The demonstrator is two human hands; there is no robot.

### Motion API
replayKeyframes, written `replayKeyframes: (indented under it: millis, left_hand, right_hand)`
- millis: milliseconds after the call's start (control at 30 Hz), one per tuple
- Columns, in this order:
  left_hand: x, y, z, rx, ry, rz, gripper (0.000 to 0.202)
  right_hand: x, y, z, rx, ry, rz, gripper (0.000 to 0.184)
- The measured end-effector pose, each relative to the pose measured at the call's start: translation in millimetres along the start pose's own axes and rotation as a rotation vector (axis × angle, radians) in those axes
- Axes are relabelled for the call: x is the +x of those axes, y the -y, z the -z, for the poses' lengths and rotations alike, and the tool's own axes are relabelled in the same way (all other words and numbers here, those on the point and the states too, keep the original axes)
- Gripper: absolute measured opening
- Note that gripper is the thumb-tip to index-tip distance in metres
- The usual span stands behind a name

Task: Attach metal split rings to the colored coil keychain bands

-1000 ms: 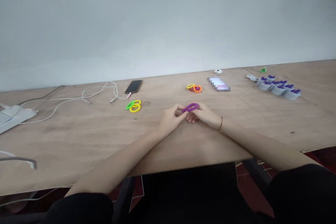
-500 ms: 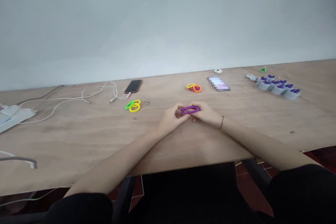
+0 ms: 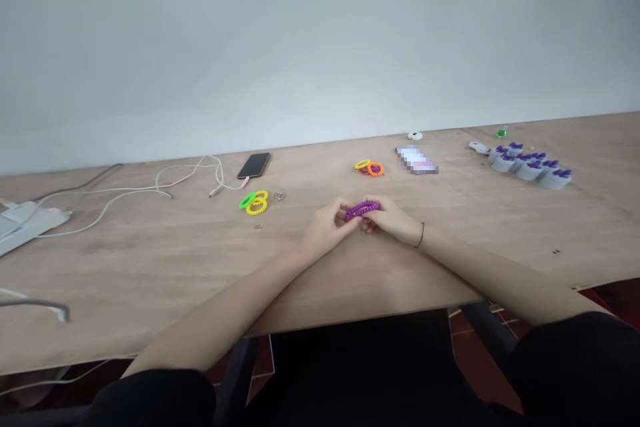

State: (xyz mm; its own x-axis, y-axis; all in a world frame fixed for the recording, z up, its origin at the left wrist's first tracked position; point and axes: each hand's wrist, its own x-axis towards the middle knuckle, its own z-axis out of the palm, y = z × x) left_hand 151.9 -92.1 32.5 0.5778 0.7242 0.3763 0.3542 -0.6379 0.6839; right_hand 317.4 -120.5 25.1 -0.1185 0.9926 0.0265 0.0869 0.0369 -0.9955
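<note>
A purple spiral coil band [image 3: 363, 208] is held between both hands over the middle of the wooden table [image 3: 150, 260]. My left hand [image 3: 327, 227] pinches its left end with closed fingers. My right hand [image 3: 393, 219] grips its right end, fingers curled round it; a thin bracelet circles that wrist. Both hands rest low, close to the tabletop.
Green and yellow coil bands [image 3: 255, 201] lie left of the hands, with a small metal ring [image 3: 279, 196] beside them. Yellow and orange bands [image 3: 370, 167] lie behind. A phone [image 3: 255, 165] with white cables [image 3: 165, 183], several purple-topped cups [image 3: 530, 165] and a power strip [image 3: 27, 223] sit farther off.
The purple band has been turned and squeezed between the hands, from a tilted loop to a flatter, tighter bunch. The hands stay in the same spot.
</note>
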Motion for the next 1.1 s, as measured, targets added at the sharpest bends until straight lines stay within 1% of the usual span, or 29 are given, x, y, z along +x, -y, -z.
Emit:
replayKeyframes:
  millis: [100, 200, 467, 567, 733, 833, 933, 1000, 1100]
  left_hand:
    - [0.3, 0.3, -1.0, 0.012, -0.021, 0.014, 0.032]
    - [0.4, 0.7, -1.4, 0.018, -0.052, -0.004, 0.028]
    - [-1.6, 0.9, -0.9, -0.017, -0.052, -0.013, 0.023]
    - [-1.9, 2.5, -2.4, -0.049, -0.034, -0.004, 0.025]
    - [-1.8, 3.1, -3.6, -0.072, -0.028, 0.023, 0.027]
    - [-1.4, 1.8, -3.4, -0.076, -0.020, 0.028, 0.028]
    - [-1.0, 0.8, -2.9, -0.093, -0.005, 0.017, 0.029]
    - [-1.1, 0.7, -2.2, -0.105, 0.002, 0.012, 0.029]
    - [-1.8, 0.8, -1.3, -0.105, 0.016, 0.019, 0.029]
  right_hand:
    - [-0.8, 0.2, -1.4, 0.004, -0.016, 0.000, 0.003]
    - [-1.8, 1.5, -1.4, 0.004, -0.007, 0.001, 0.004]
    - [-1.3, 3.2, 2.4, 0.092, 0.040, 0.047, 0.016]
    - [-1.2, 4.0, 3.0, 0.098, 0.042, 0.039, 0.014]
    - [-1.7, 4.9, -0.5, 0.089, 0.006, 0.015, 0.006]
    - [-1.0, 2.4, -1.5, 0.088, 0.013, 0.016, 0.009]
    - [-0.1, -0.1, 2.8, 0.044, 0.018, 0.099, 0.019]
    - [-0.1, 0.5, 8.0, -0.074, 0.032, 0.183, 0.021]
    - [-1.2, 4.8, 14.6, -0.279, 0.039, 0.295, 0.017]
